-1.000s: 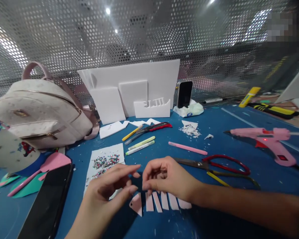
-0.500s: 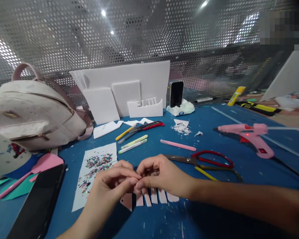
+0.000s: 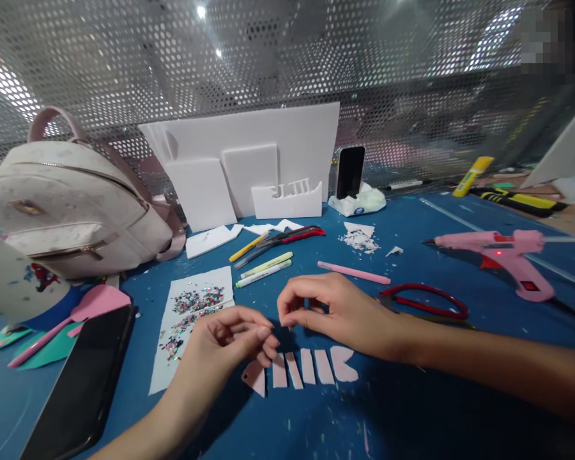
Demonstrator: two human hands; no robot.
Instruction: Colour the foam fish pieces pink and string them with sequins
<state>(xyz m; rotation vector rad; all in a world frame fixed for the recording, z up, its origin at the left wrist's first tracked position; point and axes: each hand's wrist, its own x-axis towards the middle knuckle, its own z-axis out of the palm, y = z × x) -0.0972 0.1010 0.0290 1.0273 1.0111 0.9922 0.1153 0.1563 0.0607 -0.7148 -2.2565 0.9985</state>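
Observation:
Low over the table, my left hand [image 3: 234,338] is closed, thumb against forefinger; whatever it pinches is too small to make out. My right hand [image 3: 338,310] hovers just to its right, fingertips curled down to the thumb in a pinch, and I cannot see what, if anything, is between them. A narrow gap separates the two hands. Just below them lies a row of several pale pink cut pieces [image 3: 308,367], fish-like in outline, with a holed triangular piece [image 3: 255,377] at the left end. Left of my left hand, a white sheet [image 3: 163,377] bears small colourful gems [image 3: 199,298].
Scissors [image 3: 431,300] lie partly behind my right hand. A pink glue gun [image 3: 503,252], its light red, rests at right. Markers [image 3: 263,273], a pink pen [image 3: 354,273] and a cutter [image 3: 292,236] lie beyond. A phone [image 3: 81,377] and backpack [image 3: 71,204] occupy the left.
My hands have come apart from touching each other; the right has moved up and to the right. More of the pink row shows now. The view has shifted slightly.

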